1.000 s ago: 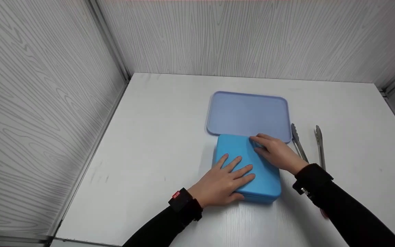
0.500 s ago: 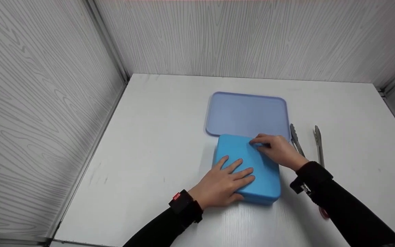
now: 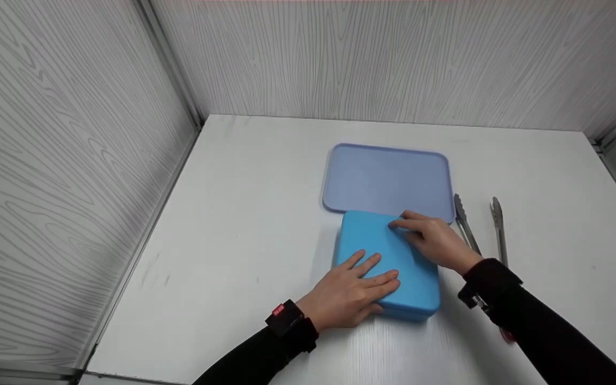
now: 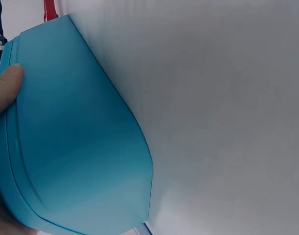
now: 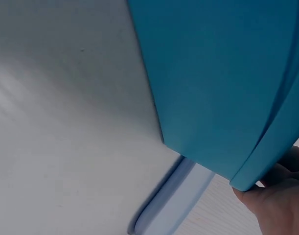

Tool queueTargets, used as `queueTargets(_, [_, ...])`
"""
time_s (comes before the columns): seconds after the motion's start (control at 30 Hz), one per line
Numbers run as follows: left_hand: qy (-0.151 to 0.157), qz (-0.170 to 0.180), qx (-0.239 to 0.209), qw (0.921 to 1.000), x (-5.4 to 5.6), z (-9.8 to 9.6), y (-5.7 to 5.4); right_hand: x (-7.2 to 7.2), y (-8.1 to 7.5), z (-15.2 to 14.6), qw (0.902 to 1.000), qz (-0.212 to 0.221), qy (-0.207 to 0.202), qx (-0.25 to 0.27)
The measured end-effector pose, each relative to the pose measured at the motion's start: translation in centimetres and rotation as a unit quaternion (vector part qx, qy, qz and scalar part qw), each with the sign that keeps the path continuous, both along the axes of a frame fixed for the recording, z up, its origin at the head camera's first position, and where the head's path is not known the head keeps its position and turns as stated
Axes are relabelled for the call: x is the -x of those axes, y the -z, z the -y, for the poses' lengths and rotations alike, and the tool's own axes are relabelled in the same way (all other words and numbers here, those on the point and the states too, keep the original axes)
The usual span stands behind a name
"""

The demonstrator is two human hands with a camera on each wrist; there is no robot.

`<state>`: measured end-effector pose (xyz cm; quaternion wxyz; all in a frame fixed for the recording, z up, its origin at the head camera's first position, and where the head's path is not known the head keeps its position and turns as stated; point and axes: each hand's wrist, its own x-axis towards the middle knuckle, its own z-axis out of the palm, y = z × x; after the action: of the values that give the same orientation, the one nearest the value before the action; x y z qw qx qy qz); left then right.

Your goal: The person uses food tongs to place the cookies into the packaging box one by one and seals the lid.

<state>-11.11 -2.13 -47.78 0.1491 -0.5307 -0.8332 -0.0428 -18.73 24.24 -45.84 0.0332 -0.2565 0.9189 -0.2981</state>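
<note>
A blue lidded box [image 3: 372, 235] with rounded corners lies flat on the white table. My left hand [image 3: 343, 297] rests on the near left part of its lid, fingers straight and spread, thumb down at the near side. In the left wrist view the thumb [image 4: 10, 85] touches the box by the lid seam. At the far right corner, my right hand [image 3: 436, 240] has bent fingers on the lid and the thumb at its edge. The right wrist view shows that hand [image 5: 281, 200] right at the corner of the lid [image 5: 274, 147], which sits down on the box.
A pale blue tray [image 3: 388, 179] lies just behind the box. Metal tongs [image 3: 500, 230] lie spread to the right, partly under my right arm, with a red part [image 3: 507, 336] showing. Wood-patterned panels [image 3: 340, 59] enclose the table's back and sides.
My left fingertips have drawn back slightly toward me on the lid. The right fingers have shifted a little at the corner. The box, tray and tongs stay in place.
</note>
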Motion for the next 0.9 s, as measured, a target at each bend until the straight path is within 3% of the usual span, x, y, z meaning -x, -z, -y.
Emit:
queueTargets(0.23, [0.01, 0.012, 0.028, 0.9995, 0.3, 0.5, -0.2, -2.4, 0.7, -0.5, 0.9957, -0.035, -0.037, -0.078])
queueTargets(0.4, [-0.02, 0.047, 0.046, 0.9976, 0.8, 1.5, -0.7, -5.5, 0.9, -0.7, 0.9876, -0.073, -0.062, -0.124])
queueTargets(0.57, [-0.049, 0.063, 0.074, 0.9941, 1.1, 2.4, -0.5, -7.8, 1.3, -0.8, 0.9769, -0.123, -0.099, -0.144])
queueTargets(0.9, [-0.048, 0.041, 0.091, 0.9939, 0.9, 2.2, 0.3, -8.9, 2.1, -0.3, 0.9552, -0.211, -0.125, -0.165])
